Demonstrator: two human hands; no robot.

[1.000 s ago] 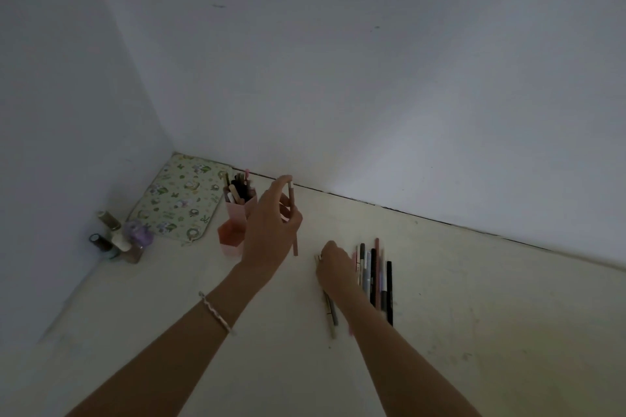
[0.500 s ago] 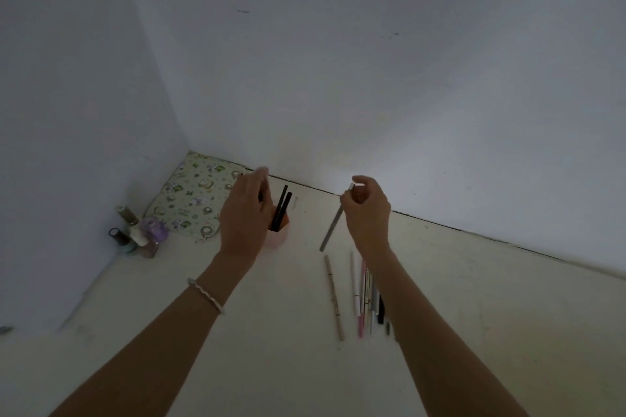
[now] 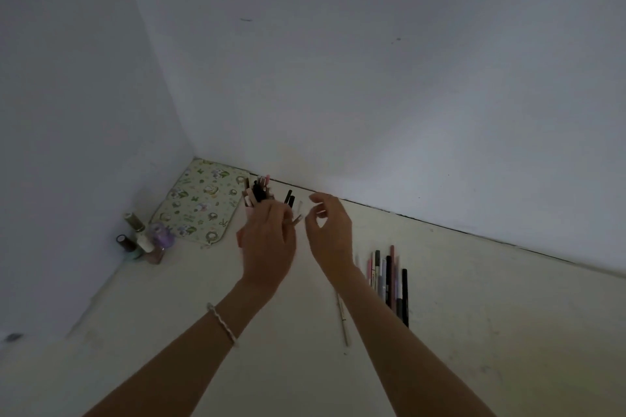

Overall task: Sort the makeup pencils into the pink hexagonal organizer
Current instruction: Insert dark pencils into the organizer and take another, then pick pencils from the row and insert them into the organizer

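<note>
Left fingers [image 3: 288, 213] grip a pencil [image 3: 296, 221] just beside the organizer [image 3: 249, 213]; right fingers [image 3: 320, 200] open, empty, nearer the row [image 3: 388, 278].

Organizer [image 3: 250, 210] stood near the back wall, pencils upright in it, largely hidden behind the left hand [image 3: 267, 244]. Patterned mat [image 3: 200, 205] lay just left of organizer, in the corner. Bottles [image 3: 144, 240] clustered left of and in front of mat. Right hand [image 3: 330, 234] hovered right of organizer. Row of loose pencils [image 3: 388, 281] lay right of the right forearm; one separate pencil [image 3: 342, 322] lay left of it.
</note>
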